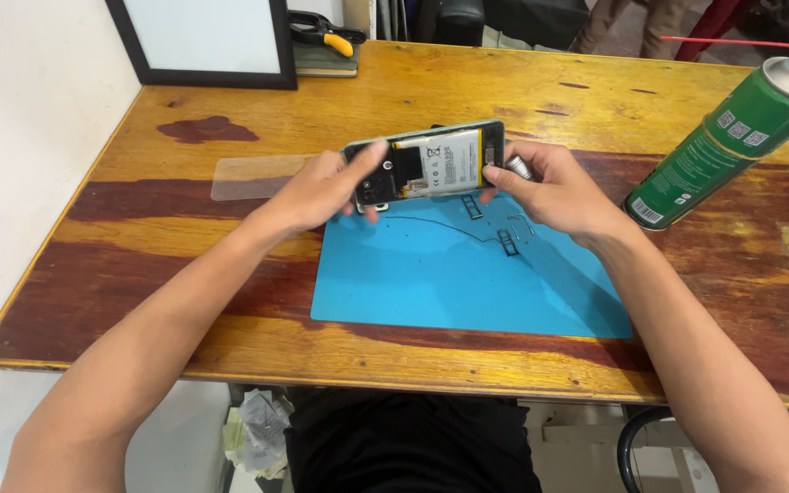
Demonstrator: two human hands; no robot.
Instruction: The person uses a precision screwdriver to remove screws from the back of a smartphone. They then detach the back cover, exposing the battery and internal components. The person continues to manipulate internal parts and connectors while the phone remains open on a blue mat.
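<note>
**Opened phone held over the blue mat**

Your left hand [326, 187] is clamped on the left end of the opened smartphone with its back cover off, white battery and dark boards showing [426, 162], thumb across the exposed face and fingers underneath. Your right hand [554, 190] pinches the phone's right end with the fingertips and also closes on a small silvery metal piece [520, 167] behind the forefinger. So both hands grip the phone, 1 at each short end, and it sits just above centre frame, raised off the table and tilted toward you.

To handle it well, I judge you should keep your thumb off the battery and boards and hold by the frame edges, keeping the phone over the mat so anything that drops lands there.

Below the phone lies the blue rectangular rubber work mat [431, 292], with 2 small dark card trays [490, 224] and a thin dark wire [431, 222] on it. A clear plastic strip [253, 176] lies to the left, a green spray can [719, 151] at the right edge, all on the varnished wooden table [184, 274].
</note>
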